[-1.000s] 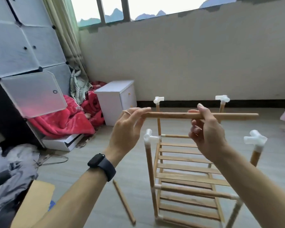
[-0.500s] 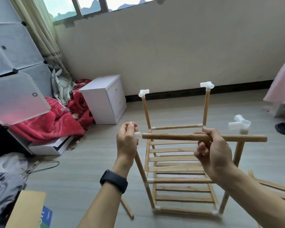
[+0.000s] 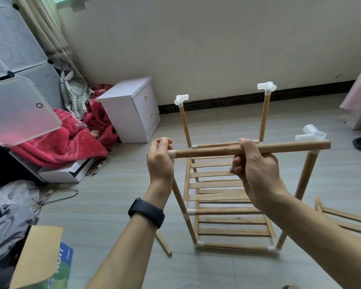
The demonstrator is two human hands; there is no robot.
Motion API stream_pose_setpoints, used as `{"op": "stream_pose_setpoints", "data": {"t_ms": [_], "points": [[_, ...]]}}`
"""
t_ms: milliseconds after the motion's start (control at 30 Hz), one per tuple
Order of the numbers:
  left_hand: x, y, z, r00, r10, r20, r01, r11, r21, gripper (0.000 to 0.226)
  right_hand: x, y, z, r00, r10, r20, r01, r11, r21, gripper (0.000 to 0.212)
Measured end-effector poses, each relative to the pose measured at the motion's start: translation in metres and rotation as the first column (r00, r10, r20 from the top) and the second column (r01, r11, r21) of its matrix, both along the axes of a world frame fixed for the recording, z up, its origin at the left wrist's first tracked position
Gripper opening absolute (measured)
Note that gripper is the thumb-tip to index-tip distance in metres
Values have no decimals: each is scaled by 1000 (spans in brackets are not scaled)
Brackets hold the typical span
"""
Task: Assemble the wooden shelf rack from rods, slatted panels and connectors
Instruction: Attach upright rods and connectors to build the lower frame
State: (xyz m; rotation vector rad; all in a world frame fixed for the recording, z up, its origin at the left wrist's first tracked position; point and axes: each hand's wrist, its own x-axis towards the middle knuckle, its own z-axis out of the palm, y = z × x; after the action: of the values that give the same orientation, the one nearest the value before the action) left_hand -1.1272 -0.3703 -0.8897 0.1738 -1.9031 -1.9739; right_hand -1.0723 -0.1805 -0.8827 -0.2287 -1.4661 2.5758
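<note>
A half-built wooden rack (image 3: 223,197) stands on the floor with slatted shelves and four upright rods. My right hand (image 3: 254,170) grips a loose wooden rod (image 3: 283,147) held level across the rack's near side. Its left end sits in a white connector (image 3: 171,153) on the near left upright, and my left hand (image 3: 160,157) is curled round that connector. The rod's right end lies just in front of the white connector (image 3: 310,134) on the near right upright. Two more white connectors (image 3: 181,99) (image 3: 266,86) cap the far uprights.
A loose rod (image 3: 163,243) lies on the floor left of the rack, and a slatted panel (image 3: 346,217) lies at the right. A white bedside cabinet (image 3: 131,109) and red blanket (image 3: 56,140) sit at the back left. A cardboard box (image 3: 38,259) is near my left elbow.
Both hands lowered the rod from in front of me down to the rack's top. My left hand moved onto the near left connector, and the rod's left end now sits in it.
</note>
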Motion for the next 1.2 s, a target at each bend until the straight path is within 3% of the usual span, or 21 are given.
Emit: {"op": "stream_pose_setpoints", "data": {"t_ms": [200,333,400,467,500,600,700,767,833,933,1000,1100,1200], "points": [[1,-16,-7,996,71,-54,-71,997,-13,26,-6,-7,5,992,125,-12,-124,991,45,27],[5,-9,0,967,236,-97,-255,910,-326,22,-5,8,6,980,201,8,-201,977,72,32],[11,-2,7,919,284,-273,-392,734,-555,22,-2,18,7,971,238,29,-240,967,85,38],[17,15,17,881,167,-442,-458,535,-710,23,1,28,10,961,271,52,-274,959,78,42],[19,28,23,885,67,-461,-434,479,-763,23,3,34,11,960,272,69,-277,957,88,44],[26,75,35,903,-221,-370,-286,336,-897,30,10,57,12,977,188,99,-202,964,171,50],[29,117,40,836,-445,-322,-270,177,-946,40,22,90,11,997,48,68,-68,941,331,63],[27,141,41,788,-564,-245,-222,111,-969,45,30,112,11,999,-43,31,23,877,479,72],[23,158,38,750,-640,-165,-145,85,-986,44,34,134,10,977,-212,-20,179,769,614,78],[19,164,29,736,-633,-241,-232,98,-968,36,25,162,7,901,-423,-101,353,577,737,59],[19,162,25,736,-605,-303,-278,137,-951,34,14,166,8,955,-296,10,188,631,753,49],[18,163,23,744,-574,-343,-303,168,-938,33,-7,155,11,989,-8,145,-97,707,701,52],[14,156,25,770,-523,-365,-322,175,-930,28,-22,143,14,990,52,134,-127,757,640,69]]}}
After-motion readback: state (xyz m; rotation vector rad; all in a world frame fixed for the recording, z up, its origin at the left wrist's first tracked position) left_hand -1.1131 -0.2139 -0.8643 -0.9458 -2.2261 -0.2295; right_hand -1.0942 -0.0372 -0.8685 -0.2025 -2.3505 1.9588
